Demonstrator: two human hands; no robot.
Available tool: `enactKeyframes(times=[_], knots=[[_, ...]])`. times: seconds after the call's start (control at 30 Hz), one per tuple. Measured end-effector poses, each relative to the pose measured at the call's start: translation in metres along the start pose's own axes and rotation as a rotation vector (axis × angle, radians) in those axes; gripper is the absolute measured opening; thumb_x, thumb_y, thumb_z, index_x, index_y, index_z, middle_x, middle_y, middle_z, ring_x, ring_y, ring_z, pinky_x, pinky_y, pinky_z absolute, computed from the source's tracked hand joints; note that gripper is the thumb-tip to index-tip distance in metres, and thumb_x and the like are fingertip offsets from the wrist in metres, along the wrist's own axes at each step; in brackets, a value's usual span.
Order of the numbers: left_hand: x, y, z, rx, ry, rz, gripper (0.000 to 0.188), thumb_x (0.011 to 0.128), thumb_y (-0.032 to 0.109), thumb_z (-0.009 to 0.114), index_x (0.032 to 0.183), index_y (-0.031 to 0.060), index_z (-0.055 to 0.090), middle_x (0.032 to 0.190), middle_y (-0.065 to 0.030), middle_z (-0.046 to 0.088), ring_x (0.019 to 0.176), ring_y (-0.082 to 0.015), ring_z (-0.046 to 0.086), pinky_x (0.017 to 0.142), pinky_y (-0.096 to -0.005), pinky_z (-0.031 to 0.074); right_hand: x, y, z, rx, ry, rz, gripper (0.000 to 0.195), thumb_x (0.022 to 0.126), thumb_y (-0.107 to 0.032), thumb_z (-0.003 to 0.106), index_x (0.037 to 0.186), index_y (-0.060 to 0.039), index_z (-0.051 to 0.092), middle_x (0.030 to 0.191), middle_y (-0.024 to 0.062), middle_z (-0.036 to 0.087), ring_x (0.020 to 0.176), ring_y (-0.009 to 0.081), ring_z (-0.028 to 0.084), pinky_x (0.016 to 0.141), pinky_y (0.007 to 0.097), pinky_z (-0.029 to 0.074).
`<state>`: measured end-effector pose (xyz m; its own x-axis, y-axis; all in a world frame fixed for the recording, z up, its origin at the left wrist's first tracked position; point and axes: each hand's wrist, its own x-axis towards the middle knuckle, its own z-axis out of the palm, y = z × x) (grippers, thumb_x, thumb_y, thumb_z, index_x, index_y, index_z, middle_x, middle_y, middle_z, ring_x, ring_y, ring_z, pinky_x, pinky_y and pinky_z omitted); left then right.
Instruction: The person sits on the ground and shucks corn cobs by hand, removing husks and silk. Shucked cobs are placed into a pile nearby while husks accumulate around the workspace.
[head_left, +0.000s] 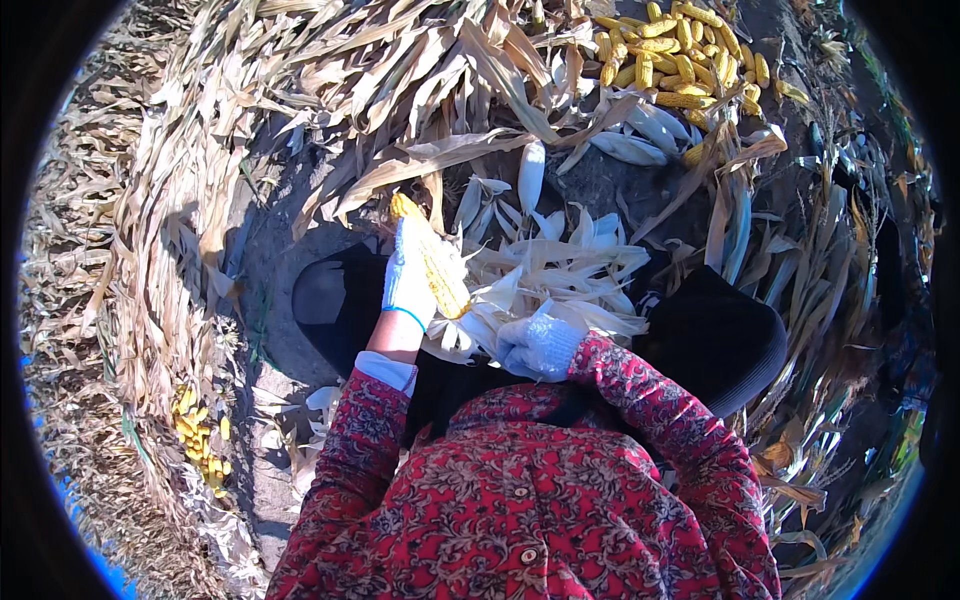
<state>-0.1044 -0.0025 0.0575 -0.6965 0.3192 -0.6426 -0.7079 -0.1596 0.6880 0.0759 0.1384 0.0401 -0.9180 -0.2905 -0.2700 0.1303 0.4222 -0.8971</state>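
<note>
My left hand (411, 274), in a white knit glove with a blue cuff edge, grips a husked yellow corn ear (444, 276). The ear slants from upper left to lower right, kernels bare. My right hand (538, 346), also gloved, is curled closed in front of my lap; whether a scrap of husk is inside is hidden. Pale stripped husks (562, 262) lie heaped between my knees, just beyond both hands. Above that heap lies an ear still in its pale husk (532, 176).
A pile of bare yellow corn ears (682, 60) lies at the upper right, with husked-over ears (634, 148) below it. Another group of yellow ears (196, 435) is at the lower left. Dry corn stalks (172, 225) cover the ground around bare soil (270, 300).
</note>
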Motion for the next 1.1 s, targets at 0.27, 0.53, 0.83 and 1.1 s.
enactKeyframes(times=[0.27,0.53,0.83,1.1], knots=[[0.01,-0.02,0.004,0.004,-0.127,0.054,0.047,0.103,0.039,0.048,0.129,-0.0003,0.054,0.106,-0.01,0.066,0.094,-0.0212,0.065,0.087,-0.0335,0.052,-0.008,0.0,-0.06,0.401,0.467,0.137,0.036,0.085,-0.028,0.071,0.111,-0.0046,0.066,0.097,0.0141,0.071,0.09,0.0231,0.069,0.081,0.0352,0.053],[0.003,-0.053,0.057,0.007,0.108,0.13,0.016,0.095,0.015,0.061,0.105,0.0042,0.065,0.084,-0.0035,0.064,0.07,-0.0146,0.06,0.065,-0.0294,0.05,0.085,0.038,0.006,0.888,0.859,0.056,0.062,0.081,-0.04,0.078,0.123,-0.0007,0.054,0.107,0.0146,0.067,0.096,0.0241,0.066,0.088,0.0348,0.05],[-0.041,-0.045,0.023,0.647,-0.194,0.248,0.036,0.1,0.022,0.055,0.127,-0.0007,0.057,0.11,-0.0043,0.064,0.1,-0.0103,0.056,0.088,-0.0268,0.046,0.056,0.024,-0.055,1.487,1.035,-0.08,0.026,0.09,-0.025,0.068,0.103,-0.0062,0.055,0.08,0.0054,0.06,0.068,0.0186,0.061,0.064,0.0361,0.053],[-0.04,-0.039,0.033,1.237,-0.358,0.453,0.029,0.082,0.018,0.067,0.103,-0.0005,0.061,0.092,-0.016,0.063,0.081,-0.0293,0.061,0.074,-0.0356,0.049,0.057,0.017,-0.053,1.449,0.875,-0.098,0.028,0.087,-0.021,0.071,0.105,-0.0037,0.057,0.086,0.0045,0.062,0.073,0.0157,0.062,0.069,0.0315,0.052]])
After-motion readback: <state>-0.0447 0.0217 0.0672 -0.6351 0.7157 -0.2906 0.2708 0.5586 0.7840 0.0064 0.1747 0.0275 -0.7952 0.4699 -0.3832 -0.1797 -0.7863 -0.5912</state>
